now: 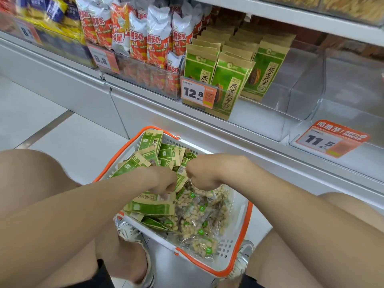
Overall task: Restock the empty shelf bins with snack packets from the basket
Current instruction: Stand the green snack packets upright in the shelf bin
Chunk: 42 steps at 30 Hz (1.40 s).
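I am watching the left hand (pixel 166 180) clamping its fingers (pixel 169 189) on a green packet (pixel 181 182) in the basket (pixel 226 249). At the packet's 3 o'clock, the right hand (pixel 200 176) is curling, grip unclear.

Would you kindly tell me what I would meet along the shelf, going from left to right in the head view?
yellow packets → orange snack bags → green seed packets → empty clear bin → 11.5 price tag
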Tool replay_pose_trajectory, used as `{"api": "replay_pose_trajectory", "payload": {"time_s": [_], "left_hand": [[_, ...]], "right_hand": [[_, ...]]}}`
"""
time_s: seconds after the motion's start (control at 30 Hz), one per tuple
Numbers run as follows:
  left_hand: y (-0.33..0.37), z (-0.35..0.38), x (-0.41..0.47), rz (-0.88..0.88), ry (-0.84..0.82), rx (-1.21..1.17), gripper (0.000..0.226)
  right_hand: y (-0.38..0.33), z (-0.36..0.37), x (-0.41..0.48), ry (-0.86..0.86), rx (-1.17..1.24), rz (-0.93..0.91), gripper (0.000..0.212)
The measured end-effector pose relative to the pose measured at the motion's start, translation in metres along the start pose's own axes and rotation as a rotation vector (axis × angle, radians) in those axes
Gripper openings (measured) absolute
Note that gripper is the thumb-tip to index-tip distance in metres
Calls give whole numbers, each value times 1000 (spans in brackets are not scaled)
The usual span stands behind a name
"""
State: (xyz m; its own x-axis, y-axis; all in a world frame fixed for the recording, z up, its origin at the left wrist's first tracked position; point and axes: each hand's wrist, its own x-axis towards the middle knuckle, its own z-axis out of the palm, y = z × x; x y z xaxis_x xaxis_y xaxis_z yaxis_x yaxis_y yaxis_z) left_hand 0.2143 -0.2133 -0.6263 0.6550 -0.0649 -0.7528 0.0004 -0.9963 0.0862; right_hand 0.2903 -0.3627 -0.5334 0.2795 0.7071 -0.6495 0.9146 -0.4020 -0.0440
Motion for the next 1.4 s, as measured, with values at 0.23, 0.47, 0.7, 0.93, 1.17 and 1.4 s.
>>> {"api": "replay_pose_trajectory", "payload": {"time_s": [0.23, 0.47, 0.7, 0.93, 1.17, 1.4], "left_hand": [[10, -44, -2, 72, 608, -548, 16], [36, -89, -23, -80, 1056, -1303, 11], [51, -116, -36, -146, 1026, -1880, 20], [58, -130, -36, -332, 922, -1548, 30], [73, -135, -50, 154, 1116, -1185, 55], [79, -146, -55, 221, 1078, -1539, 35]], "right_hand": [[23, -23, -17, 86, -3, 60, 25], [59, -30, -36, 331, 205, 214, 28], [65, -35, -65, 323, 510, 38, 147], [84, -48, -66, 814, 554, 70, 27], [91, -56, -81, 935, 988, 126, 31], [105, -59, -79, 997, 1026, 224, 55]]}}
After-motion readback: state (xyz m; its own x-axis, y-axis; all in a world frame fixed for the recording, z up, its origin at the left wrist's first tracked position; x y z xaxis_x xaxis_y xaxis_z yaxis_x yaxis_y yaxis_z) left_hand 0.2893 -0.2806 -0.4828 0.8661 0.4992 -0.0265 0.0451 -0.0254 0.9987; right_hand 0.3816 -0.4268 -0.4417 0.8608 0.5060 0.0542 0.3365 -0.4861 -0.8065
